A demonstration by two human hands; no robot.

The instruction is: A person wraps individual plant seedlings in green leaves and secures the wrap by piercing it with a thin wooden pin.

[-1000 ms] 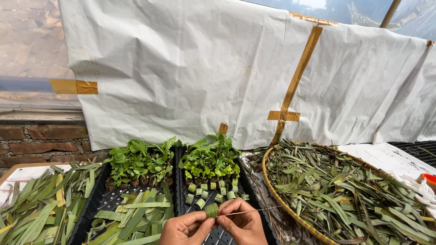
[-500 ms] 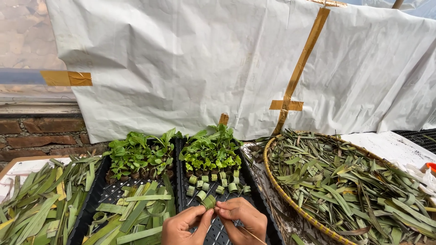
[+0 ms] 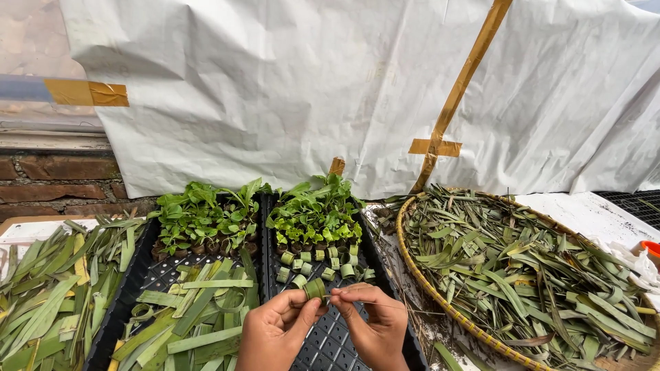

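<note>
Both hands hold a rolled leaf ring over the black tray.

The left hand (image 3: 278,331) pinches the leaf ring (image 3: 315,288); the right hand's (image 3: 375,323) grip closes on a thin sliver beside it, above the black tray (image 3: 330,343). Beyond lie more rings (image 3: 309,264), then seedlings (image 3: 313,216).

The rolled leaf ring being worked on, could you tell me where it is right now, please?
In the head view, the leaf ring sits low and centre, pinched between the left hand and right hand, above the black tray, near the finished rings.
</note>
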